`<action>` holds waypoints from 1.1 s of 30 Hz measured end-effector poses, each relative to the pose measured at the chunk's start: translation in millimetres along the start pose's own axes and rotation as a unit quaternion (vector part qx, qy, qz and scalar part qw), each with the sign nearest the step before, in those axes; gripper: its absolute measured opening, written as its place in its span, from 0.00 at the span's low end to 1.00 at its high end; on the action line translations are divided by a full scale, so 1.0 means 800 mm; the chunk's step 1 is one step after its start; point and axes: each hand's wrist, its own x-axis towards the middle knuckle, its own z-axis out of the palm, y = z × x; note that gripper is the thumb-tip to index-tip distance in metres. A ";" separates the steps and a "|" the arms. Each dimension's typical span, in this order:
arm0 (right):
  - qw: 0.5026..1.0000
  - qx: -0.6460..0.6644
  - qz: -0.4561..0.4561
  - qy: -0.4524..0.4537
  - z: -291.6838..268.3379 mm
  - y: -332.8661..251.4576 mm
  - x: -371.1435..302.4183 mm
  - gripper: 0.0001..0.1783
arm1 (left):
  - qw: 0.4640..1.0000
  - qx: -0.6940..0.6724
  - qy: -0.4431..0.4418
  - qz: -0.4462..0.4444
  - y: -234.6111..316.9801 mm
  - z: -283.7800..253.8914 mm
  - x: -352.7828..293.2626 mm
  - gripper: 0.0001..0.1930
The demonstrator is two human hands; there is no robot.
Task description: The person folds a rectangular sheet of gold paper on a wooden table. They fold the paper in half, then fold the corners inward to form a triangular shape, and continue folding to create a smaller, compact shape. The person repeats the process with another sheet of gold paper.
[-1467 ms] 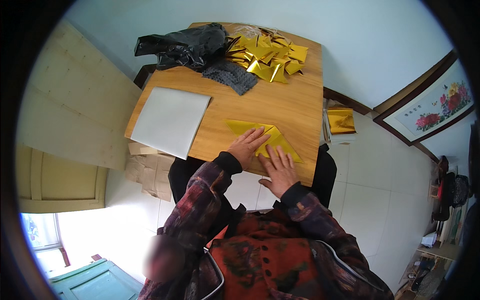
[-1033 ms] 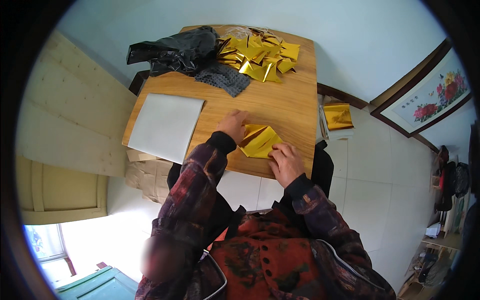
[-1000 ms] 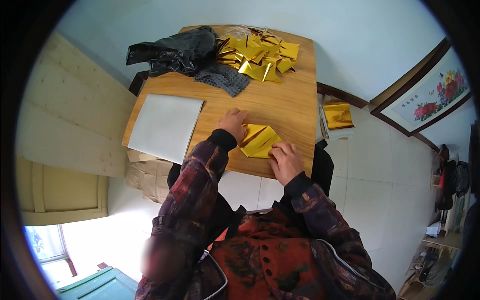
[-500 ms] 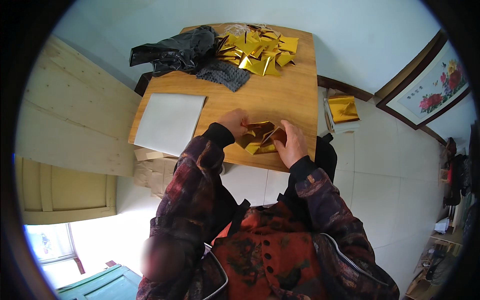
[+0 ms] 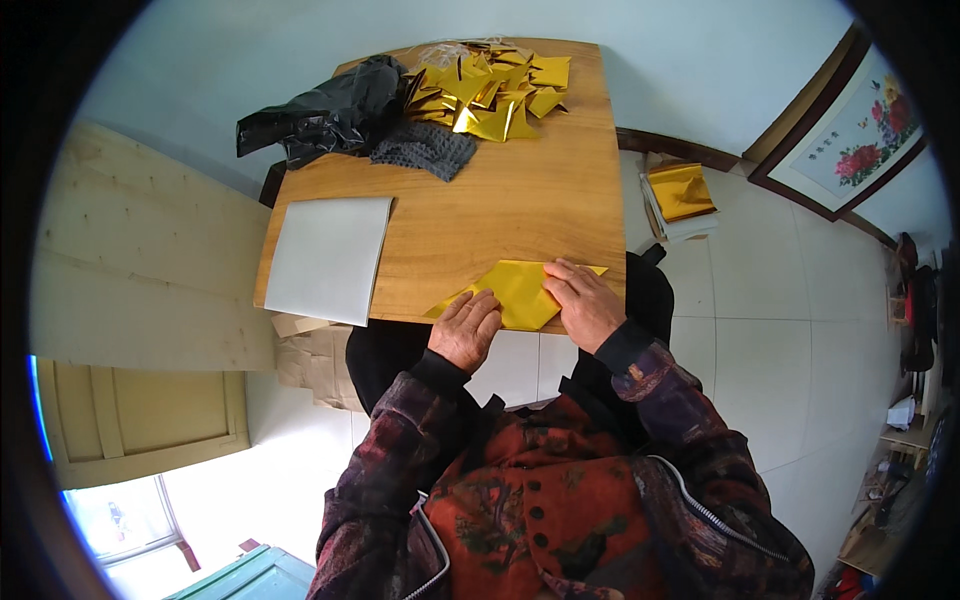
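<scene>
A folded sheet of gold foil paper (image 5: 520,292) lies flat at the table's near edge, its pointed corners sticking out to the left and right. My left hand (image 5: 465,330) rests on its left part, fingers laid flat. On the right part lies my right hand (image 5: 585,303), with its fingers stretched over the foil. Both palms face down, and neither hand grips anything. Left of them is a stack of pale grey-white sheets (image 5: 328,250).
Folded gold foil pieces (image 5: 490,95) are heaped at the table's (image 5: 480,215) far end, beside a black plastic bag (image 5: 345,110) and a dark grey textured cloth (image 5: 425,150). More gold sheets (image 5: 682,190) sit on papers on the floor at right. A framed flower picture (image 5: 850,135) leans at the wall.
The gold paper, earlier raised and creased between my hands, now lies flattened. My left hand has come down toward the near edge, and both hands have let go and spread on the paper.
</scene>
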 end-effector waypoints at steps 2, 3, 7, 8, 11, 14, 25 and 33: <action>0.999 0.012 -0.010 -0.029 -0.004 0.002 -0.007 0.23 | 1.000 -0.012 -0.008 -0.016 -0.002 0.003 -0.003 0.11; 0.998 0.016 -0.008 -0.053 -0.007 0.002 -0.010 0.27 | 1.000 -0.017 -0.009 -0.020 -0.002 0.002 -0.003 0.13; 0.995 0.029 0.001 -0.097 -0.018 -0.001 -0.013 0.40 | 0.998 0.000 -0.064 -0.004 -0.003 -0.008 -0.001 0.20; 0.994 0.028 0.004 -0.103 -0.019 -0.003 -0.013 0.42 | 0.997 0.005 -0.077 -0.005 -0.003 -0.010 0.000 0.21; 0.993 0.028 0.014 -0.113 -0.019 -0.006 -0.015 0.45 | 0.994 0.008 -0.105 -0.014 -0.003 -0.018 0.004 0.21; 0.992 0.041 0.025 -0.119 -0.018 -0.006 -0.016 0.45 | 0.992 -0.013 -0.117 -0.033 -0.003 -0.026 0.014 0.19; 0.964 0.245 0.100 0.037 -0.010 -0.003 -0.009 0.20 | 0.930 -0.164 -0.296 -0.144 -0.038 -0.059 0.080 0.13; 0.944 0.264 0.151 0.133 -0.004 -0.003 0.004 0.07 | 0.907 -0.264 -0.262 -0.198 -0.061 -0.039 0.099 0.09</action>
